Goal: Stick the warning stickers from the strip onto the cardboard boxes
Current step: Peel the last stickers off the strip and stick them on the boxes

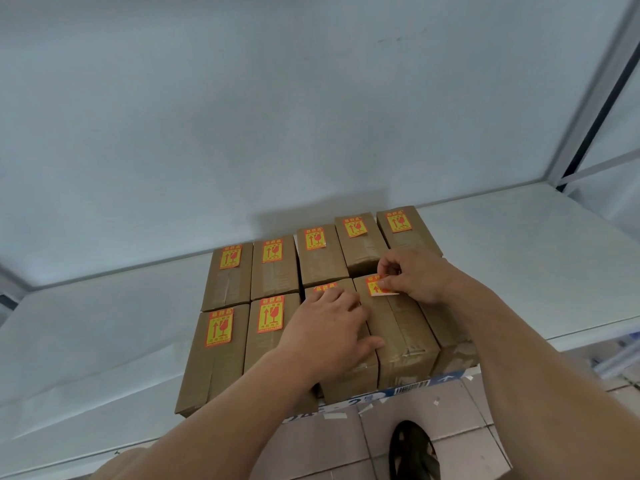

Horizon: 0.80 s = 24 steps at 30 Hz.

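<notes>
I see my right hand (414, 273) pinching the sticker (379, 286) on the box (394, 327) just beside my flat, open left hand (329, 327), its long axis running away from me.

sticker (325, 288) mostly under left hand (329, 327)

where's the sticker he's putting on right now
In the head view, right of centre: the sticker is pinched by the right hand on the fourth box of the front row, beside the left hand.
</notes>
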{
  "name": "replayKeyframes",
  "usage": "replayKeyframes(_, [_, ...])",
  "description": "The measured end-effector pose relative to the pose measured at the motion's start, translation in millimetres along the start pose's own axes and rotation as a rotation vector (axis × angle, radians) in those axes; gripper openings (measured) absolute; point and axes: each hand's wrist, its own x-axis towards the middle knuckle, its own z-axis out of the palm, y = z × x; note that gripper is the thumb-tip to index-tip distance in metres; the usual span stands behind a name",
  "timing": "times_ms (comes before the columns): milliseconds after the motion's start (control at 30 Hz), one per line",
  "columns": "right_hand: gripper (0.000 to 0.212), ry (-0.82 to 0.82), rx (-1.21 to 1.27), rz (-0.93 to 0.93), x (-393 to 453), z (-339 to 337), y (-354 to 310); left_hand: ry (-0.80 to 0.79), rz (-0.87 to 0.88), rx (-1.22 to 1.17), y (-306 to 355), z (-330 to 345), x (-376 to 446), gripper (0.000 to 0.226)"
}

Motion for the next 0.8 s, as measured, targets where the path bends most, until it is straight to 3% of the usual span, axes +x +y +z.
replayKeyframes(233, [0.022, 0.054, -0.069, 0.024, 4, 5, -2, -0.013, -0.007, -0.002, 0, -2, 0, 0.063])
replayKeyframes(500, [0.022, 0.175, -0.124, -0.071, -13, 1, 6, -0.031, -0.013, -0.008, 2, -5, 0, 0.062])
replayKeyframes(667, [0.051, 0.084, -0.247, -0.044, -22, 7, 14, -0.031, -0.018, -0.012, 3, -4, -2, 0.061])
replayKeyframes(800, [0.054, 0.034, -0.283, -0.008, -20, 9, 16, -0.037, -0.026, -0.015, 5, -3, -1, 0.061])
